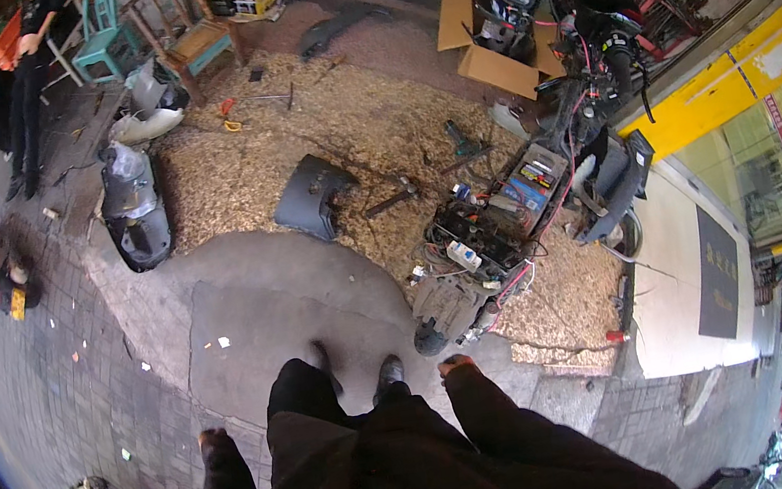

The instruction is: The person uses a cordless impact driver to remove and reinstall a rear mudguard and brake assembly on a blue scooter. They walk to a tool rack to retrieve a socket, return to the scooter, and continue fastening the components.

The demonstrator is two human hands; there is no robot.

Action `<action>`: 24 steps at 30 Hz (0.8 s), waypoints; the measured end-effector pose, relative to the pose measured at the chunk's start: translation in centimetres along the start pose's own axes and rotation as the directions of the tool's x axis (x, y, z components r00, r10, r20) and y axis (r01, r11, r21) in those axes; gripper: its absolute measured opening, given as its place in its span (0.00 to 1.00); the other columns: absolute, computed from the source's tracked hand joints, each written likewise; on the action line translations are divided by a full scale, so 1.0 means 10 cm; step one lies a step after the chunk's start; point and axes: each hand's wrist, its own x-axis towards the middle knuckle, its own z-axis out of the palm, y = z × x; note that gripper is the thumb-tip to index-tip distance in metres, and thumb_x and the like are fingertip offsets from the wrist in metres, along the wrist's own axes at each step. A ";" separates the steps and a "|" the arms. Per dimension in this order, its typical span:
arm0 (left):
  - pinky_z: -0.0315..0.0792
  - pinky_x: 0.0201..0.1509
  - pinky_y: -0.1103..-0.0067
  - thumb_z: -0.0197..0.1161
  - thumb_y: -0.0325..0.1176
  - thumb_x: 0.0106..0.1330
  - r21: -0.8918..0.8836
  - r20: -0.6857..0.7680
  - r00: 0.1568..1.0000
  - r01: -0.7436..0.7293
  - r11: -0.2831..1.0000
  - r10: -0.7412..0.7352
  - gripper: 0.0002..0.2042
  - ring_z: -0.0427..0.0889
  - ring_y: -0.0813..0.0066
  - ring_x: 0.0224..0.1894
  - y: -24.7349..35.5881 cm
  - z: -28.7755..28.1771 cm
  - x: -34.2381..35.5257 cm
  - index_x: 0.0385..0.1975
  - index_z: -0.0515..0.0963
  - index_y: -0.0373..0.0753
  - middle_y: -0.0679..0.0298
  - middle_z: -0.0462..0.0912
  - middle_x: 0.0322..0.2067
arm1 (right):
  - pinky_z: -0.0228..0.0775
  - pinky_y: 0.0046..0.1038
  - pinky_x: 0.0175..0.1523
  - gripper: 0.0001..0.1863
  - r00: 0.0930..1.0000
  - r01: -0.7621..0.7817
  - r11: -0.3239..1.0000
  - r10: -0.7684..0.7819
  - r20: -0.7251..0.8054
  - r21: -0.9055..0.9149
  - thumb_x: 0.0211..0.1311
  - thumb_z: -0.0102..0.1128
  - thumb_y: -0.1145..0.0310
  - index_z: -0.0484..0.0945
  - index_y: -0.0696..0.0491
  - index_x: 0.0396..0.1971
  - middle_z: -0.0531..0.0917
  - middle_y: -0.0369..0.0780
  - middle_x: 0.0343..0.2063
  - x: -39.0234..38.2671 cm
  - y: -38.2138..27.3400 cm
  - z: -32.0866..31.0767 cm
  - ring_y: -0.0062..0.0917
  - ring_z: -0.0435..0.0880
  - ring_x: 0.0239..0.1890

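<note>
Stripped scooter (508, 212) sitting right of centre. Right hand (456, 364) hanging near its lower end, left hand (213, 436) hanging lower left; fingers on both: cannot tell opening or hold. Good work likely calling for crouching, keeping red cable (516, 282) clear. 1 hammer (392, 201) lying near centre.

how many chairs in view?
2. A teal chair at the upper left, and a wooden chair just to its right. Others may be hidden in the clutter or past the dark rim.
</note>
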 end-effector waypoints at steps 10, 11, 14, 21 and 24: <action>0.71 0.30 0.63 0.59 0.39 0.57 0.044 0.074 0.996 -0.059 0.997 0.056 0.08 0.77 0.60 0.32 1.09 -0.34 1.93 0.32 0.74 0.44 0.60 0.76 0.24 | 0.72 0.31 0.26 0.14 0.990 0.111 0.987 -0.120 0.077 0.117 0.56 0.65 0.62 0.79 0.58 0.33 0.81 0.40 0.21 0.29 -2.29 0.65 0.26 0.80 0.20; 0.70 0.27 0.67 0.58 0.40 0.60 -0.361 0.108 0.990 0.128 0.924 -0.095 0.09 0.74 0.67 0.35 1.40 -0.43 2.29 0.37 0.71 0.46 0.66 0.73 0.25 | 0.72 0.31 0.26 0.14 0.988 0.099 0.977 -0.119 0.095 0.187 0.56 0.65 0.62 0.79 0.58 0.33 0.81 0.40 0.21 0.26 -2.49 0.62 0.26 0.80 0.20; 0.65 0.21 0.70 0.58 0.31 0.62 -0.394 0.049 0.993 0.118 0.912 -0.107 0.07 0.72 0.68 0.22 2.32 -0.75 2.93 0.39 0.70 0.46 0.65 0.75 0.29 | 0.74 0.31 0.27 0.14 0.990 0.063 0.907 -0.111 0.092 0.416 0.57 0.64 0.63 0.80 0.59 0.34 0.82 0.39 0.22 0.24 -2.78 0.51 0.26 0.81 0.21; 0.68 0.22 0.73 0.60 0.25 0.54 -0.224 0.080 0.992 -0.083 0.971 0.103 0.07 0.72 0.71 0.22 4.46 -0.60 3.18 0.33 0.76 0.37 0.63 0.76 0.24 | 0.73 0.39 0.28 0.11 0.949 -0.309 0.907 0.274 0.154 0.287 0.57 0.59 0.62 0.78 0.56 0.31 0.80 0.43 0.25 1.03 -2.66 0.27 0.34 0.81 0.26; 0.66 0.21 0.75 0.59 0.24 0.54 -0.347 0.151 0.984 -0.037 0.937 0.095 0.06 0.70 0.73 0.22 4.97 -0.52 3.08 0.32 0.75 0.37 0.64 0.75 0.24 | 0.71 0.41 0.47 0.18 0.958 -0.175 0.984 0.167 0.232 0.014 0.59 0.55 0.53 0.79 0.51 0.41 0.81 0.46 0.41 1.22 -3.03 0.06 0.40 0.79 0.45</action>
